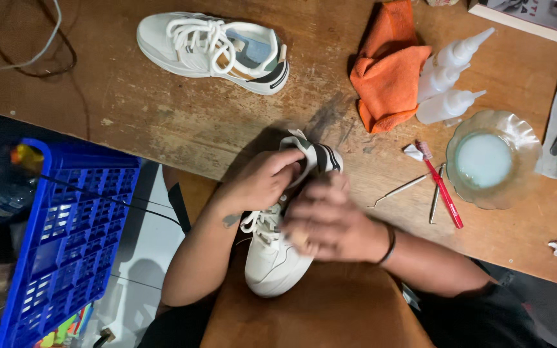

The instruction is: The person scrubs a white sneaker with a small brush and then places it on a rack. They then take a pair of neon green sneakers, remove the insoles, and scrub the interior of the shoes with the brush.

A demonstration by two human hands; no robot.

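Left hand (259, 180) grip pinches the collar of the white lace-up sneaker (275, 258) held over the lap at the worn wooden tabletop (182, 116) edge; right hand (330, 222), blurred, apparently pressed closed on its side, rubbing; steady hold needed.

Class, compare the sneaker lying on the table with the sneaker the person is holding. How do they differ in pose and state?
The far sneaker lies flat on the wooden table, untouched; the held sneaker is gripped by the left hand and right hand, toe toward the person. The far one shows fully; the held one is partly hidden by the hands. Both are white, white-laced, with dark heel trim.
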